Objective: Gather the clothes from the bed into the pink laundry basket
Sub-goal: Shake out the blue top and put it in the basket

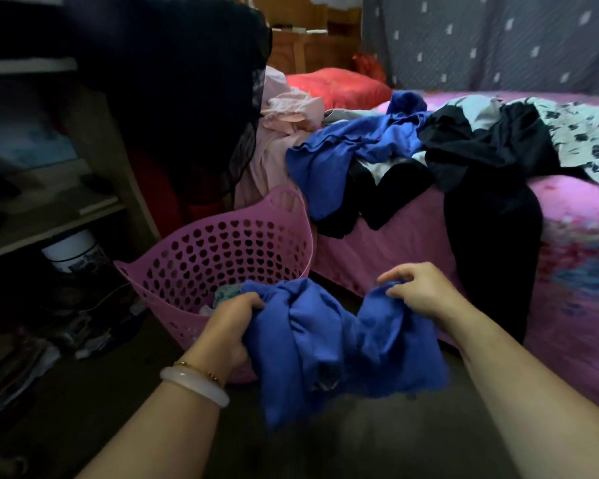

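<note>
Blue garment in both hands, just short of the basket.

Bed (pixel 412 243) along the right, pink cover, with a heap on it: black clothes (pixel 481 146), another blue piece (pixel 353 143), pale pink clothes (pixel 284 119) at the far end; pink laundry basket (pixel 222 236) on the floor against the bed's corner, a few items already in the bottom; blue garment (pixel 325 340) bunched and hanging at the basket's near rim; left hand (pixel 232 326) fisted round one end, right hand (pixel 415 292) pinching the other with curled fingers. Judged step: transfer mid-way; next move needs a carry leftward over the rim, then both grips let go; most of the pile remains.
</note>
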Demonstrator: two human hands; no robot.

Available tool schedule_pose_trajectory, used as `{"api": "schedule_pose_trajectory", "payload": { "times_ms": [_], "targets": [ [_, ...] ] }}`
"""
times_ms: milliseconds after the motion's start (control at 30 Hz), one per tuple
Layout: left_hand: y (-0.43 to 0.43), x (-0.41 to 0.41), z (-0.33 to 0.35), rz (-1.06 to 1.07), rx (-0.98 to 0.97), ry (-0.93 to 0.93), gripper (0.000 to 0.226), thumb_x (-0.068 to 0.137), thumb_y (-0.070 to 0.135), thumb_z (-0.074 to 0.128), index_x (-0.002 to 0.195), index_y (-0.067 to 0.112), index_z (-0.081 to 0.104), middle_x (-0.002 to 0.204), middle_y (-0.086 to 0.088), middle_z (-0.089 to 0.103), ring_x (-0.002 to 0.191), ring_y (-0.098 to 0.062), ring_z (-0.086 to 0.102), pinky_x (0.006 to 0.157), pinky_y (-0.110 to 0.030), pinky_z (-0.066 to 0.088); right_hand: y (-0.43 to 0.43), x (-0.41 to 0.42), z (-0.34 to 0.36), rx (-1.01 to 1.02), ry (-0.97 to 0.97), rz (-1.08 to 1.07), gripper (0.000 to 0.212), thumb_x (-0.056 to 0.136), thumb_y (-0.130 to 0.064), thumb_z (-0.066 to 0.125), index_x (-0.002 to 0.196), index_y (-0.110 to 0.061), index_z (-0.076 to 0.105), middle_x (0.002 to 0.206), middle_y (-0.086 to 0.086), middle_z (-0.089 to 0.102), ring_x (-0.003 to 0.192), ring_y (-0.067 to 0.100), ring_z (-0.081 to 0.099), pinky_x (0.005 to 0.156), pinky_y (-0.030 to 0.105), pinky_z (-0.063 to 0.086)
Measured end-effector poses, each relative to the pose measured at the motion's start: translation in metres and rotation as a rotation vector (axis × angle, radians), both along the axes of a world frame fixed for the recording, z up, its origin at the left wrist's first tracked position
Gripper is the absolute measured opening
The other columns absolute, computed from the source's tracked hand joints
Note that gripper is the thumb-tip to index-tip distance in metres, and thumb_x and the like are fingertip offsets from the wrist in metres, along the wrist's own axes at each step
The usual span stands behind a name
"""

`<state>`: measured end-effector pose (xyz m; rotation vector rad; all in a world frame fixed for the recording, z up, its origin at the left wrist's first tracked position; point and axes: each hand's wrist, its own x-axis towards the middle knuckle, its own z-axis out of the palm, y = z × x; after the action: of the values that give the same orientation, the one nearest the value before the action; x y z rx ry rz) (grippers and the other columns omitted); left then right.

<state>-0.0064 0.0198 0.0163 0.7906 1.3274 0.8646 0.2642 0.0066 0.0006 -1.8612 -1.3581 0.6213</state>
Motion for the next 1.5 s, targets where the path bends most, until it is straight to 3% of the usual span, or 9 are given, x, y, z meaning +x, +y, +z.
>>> {"api": "schedule_pose_trajectory", "payload": {
  "times_ms": [67,200,500,733,967,1067,1200,1333,1500],
  "targets": [
    [-0.001,0.005,0.009,0.014,0.015,-0.061,0.017,0.087,0.004,0.047,0.086,-0.001,0.063,0.076,-0.02,0.062,0.068,-0.03,0.058,0.058,-0.032,0.048,-0.007,-0.011,0.009,-0.008,0.169,0.118,0.003,0.08,-0.021,0.076,0.08,-0.024,0.074,0.086,-0.001,0.074,0.077,0.007,0.062,0.069,0.02,0.05],
    [-0.004,0.019,0.021,-0.03,0.025,-0.176,0.026,0.085,0.007,0.048,0.098,-0.005,0.066,0.085,-0.024,0.069,0.072,-0.032,0.065,0.066,-0.035,0.055,-0.013,-0.037,0.017,-0.216,0.27,0.496,0.058,0.073,-0.034,0.081,0.126,-0.029,0.057,0.101,-0.004,0.067,0.088,0.003,0.062,0.077,0.014,0.045],
    [0.007,0.014,0.03,-0.226,0.447,0.055,0.051,0.083,-0.009,0.039,0.118,0.02,0.061,0.105,-0.002,0.067,0.091,-0.012,0.062,0.079,-0.02,0.049,-0.009,-0.044,0.025,-0.081,0.656,0.386,0.009,0.065,-0.009,0.057,0.071,-0.015,0.058,0.077,0.011,0.052,0.076,0.022,0.05,0.068,0.036,0.041],
    [0.007,0.009,0.025,-0.489,0.561,0.377,0.042,0.076,0.014,0.048,0.111,0.023,0.068,0.117,0.002,0.067,0.114,-0.013,0.058,0.096,-0.022,0.046,-0.018,-0.043,0.043,0.096,1.013,0.465,0.023,0.05,-0.002,0.059,0.059,-0.015,0.042,0.061,0.009,0.049,0.054,0.016,0.048,0.047,0.021,0.04],
    [-0.009,0.025,0.012,-0.709,0.577,0.634,0.034,0.075,0.025,0.078,0.106,0.028,0.063,0.094,0.003,0.067,0.085,-0.01,0.064,0.072,-0.023,0.053,-0.022,-0.058,0.053,0.182,1.178,0.476,0.032,0.079,0.016,0.026,0.069,-0.014,0.03,0.081,0.016,0.072,0.068,0.023,0.069,0.062,0.031,0.057],
    [-0.003,0.024,0.006,-0.449,0.573,0.565,0.011,0.085,0.008,0.06,0.082,0.0,0.068,0.071,-0.006,0.062,0.068,-0.016,0.057,0.061,-0.028,0.045,-0.016,-0.051,0.053,0.236,1.093,0.335,0.031,0.077,0.019,0.026,0.07,-0.01,0.036,0.074,0.013,0.071,0.066,0.022,0.067,0.062,0.028,0.057],
    [0.0,0.018,0.031,-0.054,0.441,0.168,0.023,0.089,0.003,0.051,0.08,0.002,0.072,0.079,-0.02,0.069,0.077,-0.027,0.062,0.071,-0.035,0.048,-0.019,-0.036,0.047,0.135,0.404,0.357,0.03,0.076,-0.002,0.065,0.1,-0.019,0.062,0.09,0.001,0.067,0.086,0.014,0.063,0.078,0.022,0.049],
    [-0.015,0.035,0.053,-0.181,0.476,-0.115,0.024,0.092,-0.003,0.046,0.093,0.001,0.07,0.091,-0.022,0.068,0.086,-0.032,0.065,0.084,-0.04,0.053,-0.025,-0.052,0.036,-0.152,-0.074,0.569,0.039,0.072,-0.03,0.08,0.108,-0.029,0.065,0.101,-0.01,0.071,0.097,0.005,0.065,0.085,0.025,0.052],
    [-0.009,0.036,0.048,-0.338,0.565,-0.199,0.048,0.078,-0.017,0.053,0.118,0.008,0.06,0.103,-0.013,0.067,0.096,-0.021,0.065,0.085,-0.031,0.052,-0.019,-0.062,0.037,-0.053,0.368,0.319,0.012,0.085,-0.01,0.069,0.096,-0.009,0.072,0.099,0.013,0.074,0.095,0.025,0.069,0.091,0.042,0.054]
  ]
}}
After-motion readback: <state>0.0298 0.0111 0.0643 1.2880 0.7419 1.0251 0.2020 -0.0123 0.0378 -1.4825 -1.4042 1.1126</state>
